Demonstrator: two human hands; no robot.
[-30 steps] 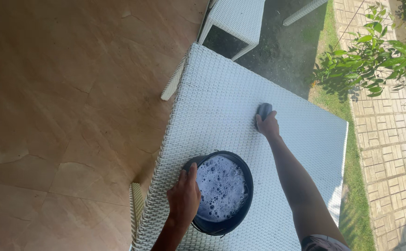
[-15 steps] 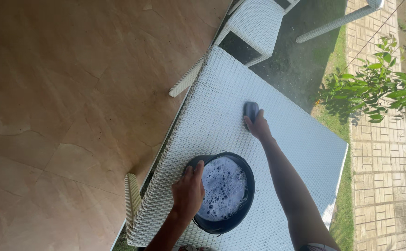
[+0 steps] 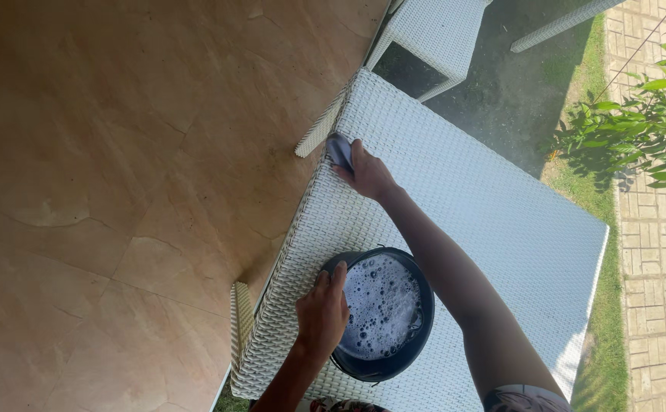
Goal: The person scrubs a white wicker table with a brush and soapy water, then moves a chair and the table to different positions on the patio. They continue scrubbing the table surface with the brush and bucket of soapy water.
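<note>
A white woven wicker table (image 3: 493, 206) fills the middle of the view. On its near part stands a dark round bucket (image 3: 417, 336) holding soapy, foamy water. My left hand (image 3: 321, 313) rests on the bucket's left rim, fingers wrapped over the edge. My right arm stretches out across the tabletop. My right hand (image 3: 367, 174) presses a dark bluish sponge (image 3: 339, 150) against the table's far left edge, close to its corner.
Tan stone floor tiles (image 3: 119, 175) lie to the left of the table. A white wicker chair or stool (image 3: 432, 38) stands beyond the table's far corner. Grass, a leafy shrub (image 3: 638, 130) and brick paving (image 3: 661, 252) run along the right.
My right hand has slid the sponge from the middle of the tabletop toward its left edge and corner. My left hand has stayed on the bucket's rim.
</note>
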